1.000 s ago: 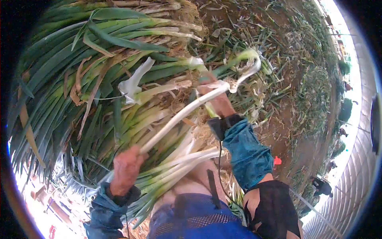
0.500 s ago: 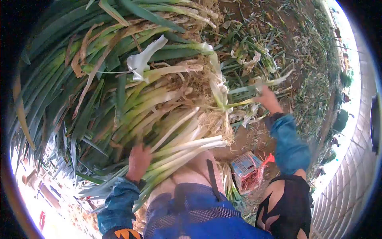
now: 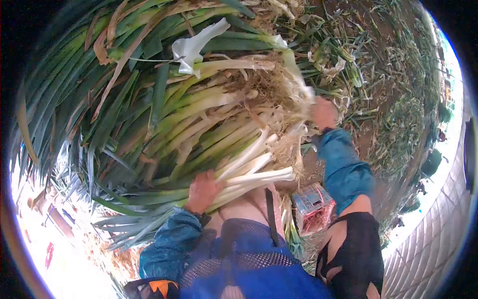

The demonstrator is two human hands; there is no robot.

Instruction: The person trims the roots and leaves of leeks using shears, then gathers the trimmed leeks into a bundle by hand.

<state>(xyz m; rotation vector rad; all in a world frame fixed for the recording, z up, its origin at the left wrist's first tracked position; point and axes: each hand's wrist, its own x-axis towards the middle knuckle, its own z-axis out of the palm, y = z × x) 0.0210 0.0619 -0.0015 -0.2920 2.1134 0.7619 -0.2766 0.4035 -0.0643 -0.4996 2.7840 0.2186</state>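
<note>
A large heap of leeks point(image 3: 214, 112) with long green leaves fills the upper left, roots pointing right. My left hand point(image 3: 204, 192) closes round the stalks of a few cleaned white leeks point(image 3: 264, 177) lying over my lap. At the root ends of the heap is my right hand point(image 3: 324, 113), its fingers smeared by motion and partly hidden. A blurred pale strip of leek skin point(image 3: 296, 74) hangs close by its fingertips; I cannot tell whether the hand grips it. Tangled roots point(image 3: 289, 142) lie between my two hands.
A wire-sided box point(image 3: 313, 207) with red strands inside stands by my right knee, beside a small bundle of leeks point(image 3: 294, 234). A torn white piece of plastic point(image 3: 196, 47) lies on the heap. Peeled leaf scraps point(image 3: 348, 65) litter the soil at the right.
My right hand has come left from the leaf scraps to the root ends, and the leaf strip it was at has left it. My left hand has slid right along the white stalks.
</note>
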